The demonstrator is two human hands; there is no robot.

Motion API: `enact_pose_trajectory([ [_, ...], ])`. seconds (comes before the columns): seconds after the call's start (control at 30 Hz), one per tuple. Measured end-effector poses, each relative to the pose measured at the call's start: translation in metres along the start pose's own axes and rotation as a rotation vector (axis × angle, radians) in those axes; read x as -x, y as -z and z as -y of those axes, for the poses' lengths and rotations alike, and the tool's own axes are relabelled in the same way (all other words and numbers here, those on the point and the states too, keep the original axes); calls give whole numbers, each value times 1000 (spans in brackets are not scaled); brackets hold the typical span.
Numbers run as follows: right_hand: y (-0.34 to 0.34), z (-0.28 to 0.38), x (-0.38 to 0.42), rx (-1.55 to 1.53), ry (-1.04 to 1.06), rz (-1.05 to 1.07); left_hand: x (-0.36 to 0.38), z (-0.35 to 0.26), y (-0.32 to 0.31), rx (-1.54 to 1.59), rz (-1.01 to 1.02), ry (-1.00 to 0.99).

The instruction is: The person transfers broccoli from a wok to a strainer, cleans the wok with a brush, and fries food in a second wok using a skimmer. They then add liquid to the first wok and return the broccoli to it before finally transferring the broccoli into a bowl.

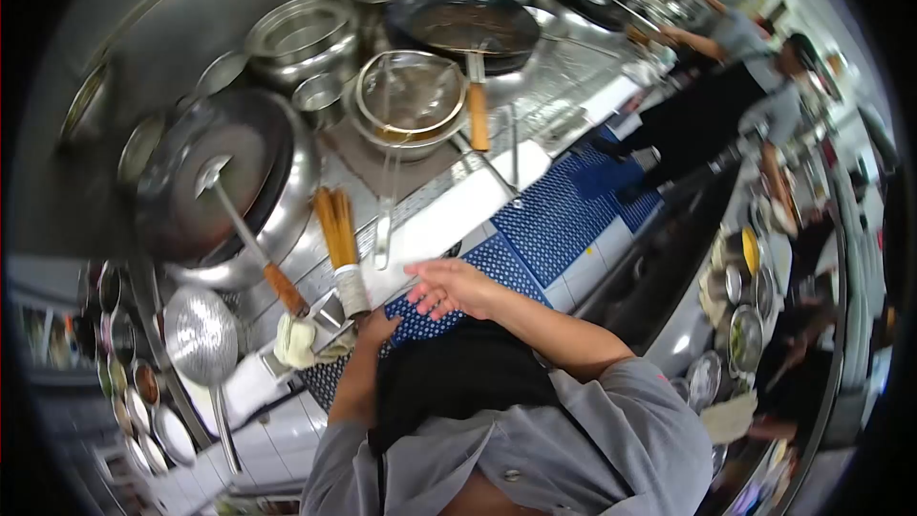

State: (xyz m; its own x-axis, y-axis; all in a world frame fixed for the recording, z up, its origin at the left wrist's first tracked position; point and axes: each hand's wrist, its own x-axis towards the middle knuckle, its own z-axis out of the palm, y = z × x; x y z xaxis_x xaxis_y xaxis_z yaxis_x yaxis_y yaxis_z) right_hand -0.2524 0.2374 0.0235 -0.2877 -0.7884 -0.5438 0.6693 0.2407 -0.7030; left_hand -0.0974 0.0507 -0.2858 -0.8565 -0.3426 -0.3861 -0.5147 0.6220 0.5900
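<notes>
My right hand (449,289) is held out in front of the black apron with fingers loosely bent and apart, nothing in it. Lower and to the left, my left hand (378,327) is at the counter's front edge, right at the wrapped handle end of a bamboo wok brush (336,225). Its fingers are mostly hidden, so I cannot tell whether it grips the brush. Beside it lie a folded pale cloth (296,341) and the wooden handle of a ladle (244,229) resting in a large wok (205,172). A perforated skimmer (202,334) is left of the cloth.
A wire strainer (411,96) rests over a pot beyond my hands. Behind it sits a second wok (468,24) near stacked metal pots (304,33). Blue mats (559,220) cover the floor. Co-workers (735,105) stand along the line at right, opposite a counter of bowls (747,334).
</notes>
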Motion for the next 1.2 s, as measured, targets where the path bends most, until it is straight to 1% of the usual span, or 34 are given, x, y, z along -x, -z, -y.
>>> enact_pose_trajectory([
  [0.07, 19, -17, 11, 123, -34, 8, 25, -33, 22, 71, -44, 91],
  [0.17, 43, -36, 27, 244, -64, -203, 34, -21, -11, 52, -302, 33],
  [0.2, 49, -39, 33, 226, -71, -285, 32, -20, -16, 14, -297, 28],
  [0.27, 70, -48, 36, 226, -16, -378, 27, -19, -26, -59, -290, 27],
  [0.37, 91, -34, 29, 283, 115, -444, 14, -28, -25, -192, -141, 9],
  [0.43, 105, -11, 9, 402, 240, -484, 0, -38, -17, -252, 6, 133],
  [0.47, 110, 2, -6, 405, 368, -535, -7, -47, -15, -279, 79, 197],
  [0.5, 119, 18, -21, 484, 370, -615, -13, -62, -12, -300, 148, 260],
  [0.53, 124, 37, -35, 792, 477, -781, -9, -82, -3, -256, 88, 323],
  [0.57, 129, 53, -50, 839, 567, -889, -13, -89, -4, -157, 249, 299],
  [0.6, 143, 67, -71, 947, 736, -966, -17, -93, -4, -58, 405, 275],
  [0.63, 143, 101, -87, 1132, 799, -1081, -18, -102, 2, 24, 450, 188],
  [0.67, 151, 111, -103, 1110, 748, -1096, -21, -111, 9, 111, 499, 105],
  [0.7, 160, 115, -119, 1087, 693, -1109, -7, -127, 11, 175, 469, -42],
  [0.77, 167, 128, -136, 923, 610, -1029, 25, -186, 64, 487, 397, -473],
  [0.8, 168, 131, -141, 844, 565, -990, 50, -221, 104, 526, 264, -442],
  [0.83, 161, 137, -139, 861, 517, -971, 70, -254, 142, 566, 129, -415],
  [0.9, 135, 150, -121, 899, 411, -936, 80, -285, 194, 136, -570, -671],
  [0.97, 136, 157, -133, 907, 390, -956, 77, -304, 238, -234, -863, -514],
  [1.03, 130, 168, -131, 885, 398, -991, 53, -284, 246, -284, -809, -354],
  [1.07, 126, 185, -122, 814, 423, -1013, 39, -271, 244, -304, -782, -274],
  [1.13, 144, 219, -127, 908, 341, -1081, 7, -233, 228, -159, -660, -269],
  [1.17, 153, 236, -129, 951, 298, -1115, 0, -224, 223, -90, -595, -267],
  [1.2, 162, 254, -127, 959, 363, -1162, 5, -233, 225, 152, -472, -167],
])
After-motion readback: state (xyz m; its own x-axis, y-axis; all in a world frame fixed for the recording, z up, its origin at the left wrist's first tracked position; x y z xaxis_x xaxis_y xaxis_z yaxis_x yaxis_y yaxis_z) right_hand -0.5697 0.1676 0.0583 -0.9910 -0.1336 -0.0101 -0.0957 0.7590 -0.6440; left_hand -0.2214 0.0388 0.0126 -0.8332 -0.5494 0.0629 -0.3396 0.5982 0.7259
